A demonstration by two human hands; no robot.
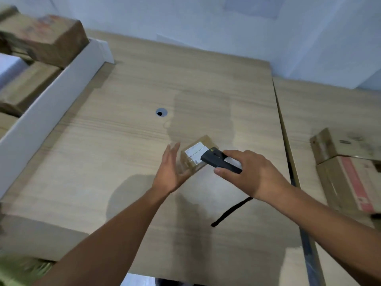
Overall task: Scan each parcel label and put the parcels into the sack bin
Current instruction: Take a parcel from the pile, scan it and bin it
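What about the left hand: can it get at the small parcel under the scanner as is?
Likely yes. The left hand is open right beside the small parcel, nothing between them. The right hand holds the scanner over the label from the other side, clear of that approach.

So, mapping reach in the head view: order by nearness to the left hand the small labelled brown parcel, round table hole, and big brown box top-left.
1. Small labelled brown cardboard parcel, beside the left hand.
2. Round table hole, ahead.
3. Big brown box, far upper left.

Parcel point(198, 154) on table point(123, 141); bin point(51, 108) left, boxes point(348, 172) right.
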